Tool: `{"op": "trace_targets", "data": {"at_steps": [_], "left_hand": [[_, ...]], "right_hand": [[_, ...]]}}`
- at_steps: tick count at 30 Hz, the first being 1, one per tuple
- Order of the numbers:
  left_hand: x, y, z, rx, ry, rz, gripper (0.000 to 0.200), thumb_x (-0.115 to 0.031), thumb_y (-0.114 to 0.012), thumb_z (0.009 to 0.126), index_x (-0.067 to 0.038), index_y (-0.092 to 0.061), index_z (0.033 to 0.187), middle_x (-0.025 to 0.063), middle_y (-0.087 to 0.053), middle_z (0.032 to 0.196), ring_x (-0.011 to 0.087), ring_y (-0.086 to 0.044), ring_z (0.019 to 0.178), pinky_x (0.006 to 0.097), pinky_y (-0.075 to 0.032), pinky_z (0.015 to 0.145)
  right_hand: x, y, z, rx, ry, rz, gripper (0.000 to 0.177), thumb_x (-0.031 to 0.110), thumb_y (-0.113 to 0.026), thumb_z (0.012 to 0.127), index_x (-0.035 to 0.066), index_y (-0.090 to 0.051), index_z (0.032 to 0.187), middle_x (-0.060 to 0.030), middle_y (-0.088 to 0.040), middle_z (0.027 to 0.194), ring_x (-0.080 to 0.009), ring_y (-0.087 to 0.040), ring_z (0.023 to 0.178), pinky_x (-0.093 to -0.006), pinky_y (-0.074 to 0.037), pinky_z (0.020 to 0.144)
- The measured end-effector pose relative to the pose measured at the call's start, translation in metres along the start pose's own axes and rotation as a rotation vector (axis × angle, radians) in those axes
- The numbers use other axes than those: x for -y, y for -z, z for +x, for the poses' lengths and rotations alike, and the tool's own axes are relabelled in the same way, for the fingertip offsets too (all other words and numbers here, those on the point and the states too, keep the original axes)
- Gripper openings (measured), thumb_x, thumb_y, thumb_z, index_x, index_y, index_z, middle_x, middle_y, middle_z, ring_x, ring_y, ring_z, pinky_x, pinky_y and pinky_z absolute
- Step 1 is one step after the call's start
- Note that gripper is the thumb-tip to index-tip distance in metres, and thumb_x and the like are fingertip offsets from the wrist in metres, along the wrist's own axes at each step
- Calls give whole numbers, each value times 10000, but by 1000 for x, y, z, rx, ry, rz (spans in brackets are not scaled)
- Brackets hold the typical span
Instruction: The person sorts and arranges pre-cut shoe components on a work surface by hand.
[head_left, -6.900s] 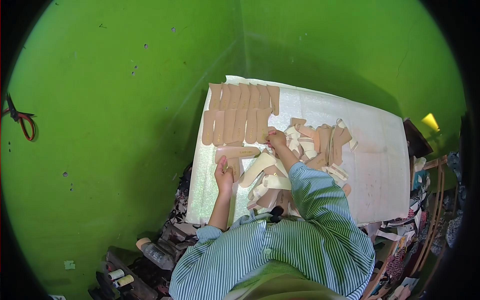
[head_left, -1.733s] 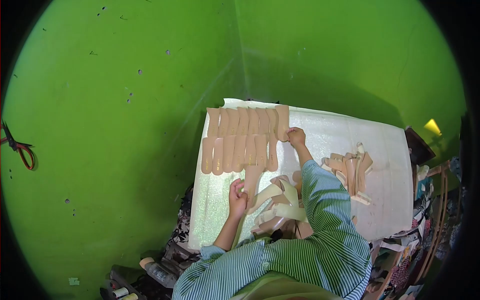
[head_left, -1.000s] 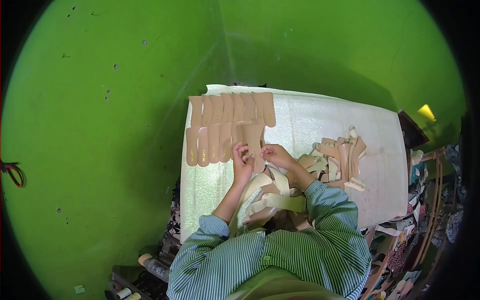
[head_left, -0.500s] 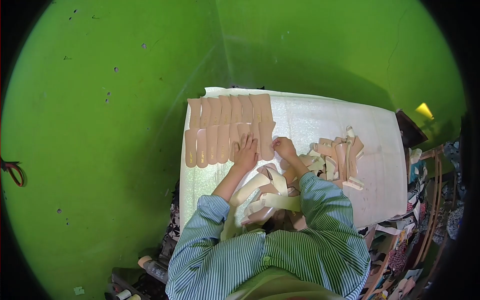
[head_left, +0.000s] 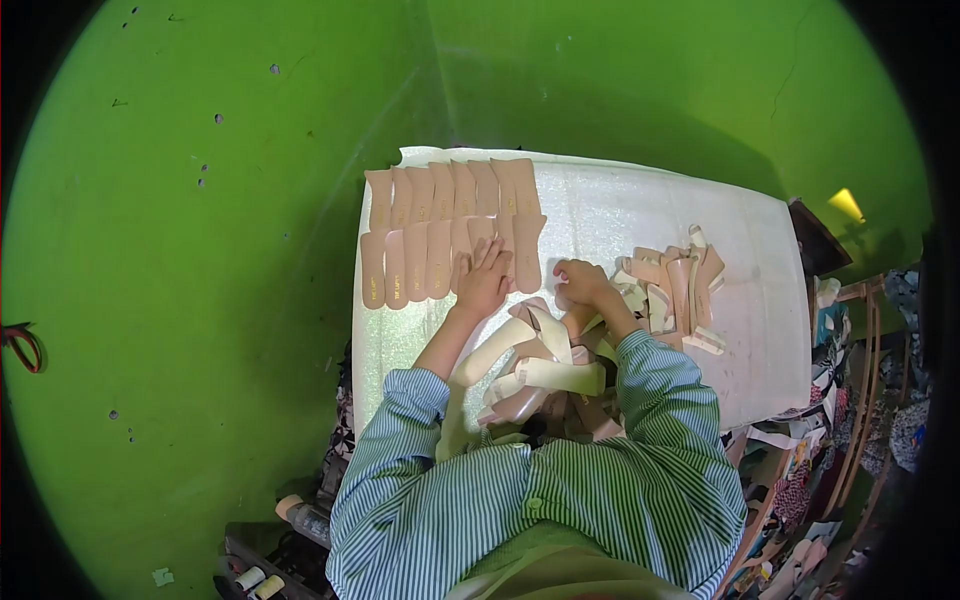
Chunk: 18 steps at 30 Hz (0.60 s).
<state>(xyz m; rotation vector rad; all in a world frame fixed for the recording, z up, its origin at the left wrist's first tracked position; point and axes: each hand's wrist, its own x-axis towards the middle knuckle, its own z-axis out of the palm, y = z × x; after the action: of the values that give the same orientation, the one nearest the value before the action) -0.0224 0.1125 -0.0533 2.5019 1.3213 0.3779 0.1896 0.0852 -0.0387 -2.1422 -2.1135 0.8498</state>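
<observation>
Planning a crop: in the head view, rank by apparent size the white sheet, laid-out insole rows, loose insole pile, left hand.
1. white sheet, largest
2. insole rows
3. loose insole pile
4. left hand, smallest

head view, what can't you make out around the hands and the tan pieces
All in the head view:
- Gold print on the laid-out tan pieces: too small to read.
- Pieces under the left hand: covered by its flat palm.
- Right hand: curled at the loose pile, so whether its grip holds a piece cannot be told.
- Near edge of the white sheet: hidden by the striped sleeves.
</observation>
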Motion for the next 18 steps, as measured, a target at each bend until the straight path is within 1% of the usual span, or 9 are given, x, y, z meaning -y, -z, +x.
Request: {"op": "trace_targets", "data": {"at_steps": [1,4,6,8,11,13,14,16,18], "left_hand": [[-6,3,-2,0,-3,-2,425,-196,-514,762,-103,-408,1163,80,-251,1343,228,-198,1259,540,-173,949],[-24,9,-11,-102,-18,-146,343,-139,-515,741,-91,-475,1078,85,-345,1286,239,-264,1231,525,-192,948],[-34,11,-19,21,-67,-296,323,-95,-500,727,-82,-501,1050,106,-414,1229,260,-323,1195,484,-226,947],[-40,0,-28,20,-142,-365,321,-86,-498,722,-76,-507,1043,111,-427,1216,265,-334,1187,461,-246,938],[-49,0,-42,48,-227,-425,324,-78,-505,714,-57,-510,1037,123,-440,1202,277,-345,1177,420,-285,921],[-52,2,-47,72,-206,-527,312,-90,-513,719,-44,-512,1027,127,-451,1189,280,-356,1170,401,-284,935],[-53,4,-47,67,-211,-525,312,-90,-513,719,-44,-512,1027,127,-451,1189,280,-356,1170,401,-284,935],[-52,9,-49,65,-193,-556,311,-101,-525,718,-38,-511,1022,143,-459,1176,295,-372,1155,380,-289,944],[-50,13,-49,46,-220,-564,315,-102,-528,733,-40,-501,1041,160,-462,1166,303,-391,1136,366,-303,940]], "right_hand": [[-2,1,-6,38,53,-110,336,220,-576,679,129,-532,1000,-91,-603,896,-249,-570,864,-363,-432,744],[-9,-7,-14,10,100,-135,328,198,-581,650,146,-548,972,-79,-600,881,-242,-567,869,-368,-423,750],[-11,-7,-18,3,117,-113,304,194,-579,644,143,-560,943,-82,-599,861,-246,-571,849,-369,-429,732],[-7,-1,-23,-9,136,-93,280,190,-578,638,141,-572,913,-85,-597,841,-249,-575,828,-369,-435,714],[3,21,-34,-172,158,-35,202,189,-566,663,118,-583,852,-106,-587,804,-254,-580,752,-363,-443,656],[15,41,-45,-474,176,132,159,168,-543,693,89,-573,828,-122,-580,786,-256,-571,674,-354,-443,600],[19,50,-49,-480,179,130,159,168,-543,693,89,-573,828,-122,-580,786,-256,-571,674,-354,-443,600],[28,65,-59,-738,211,316,126,119,-523,723,55,-545,830,-117,-564,740,-235,-560,623,-324,-435,566],[40,76,-73,-816,220,423,109,100,-514,738,39,-531,827,-115,-556,726,-216,-555,604,-303,-430,552]]}}
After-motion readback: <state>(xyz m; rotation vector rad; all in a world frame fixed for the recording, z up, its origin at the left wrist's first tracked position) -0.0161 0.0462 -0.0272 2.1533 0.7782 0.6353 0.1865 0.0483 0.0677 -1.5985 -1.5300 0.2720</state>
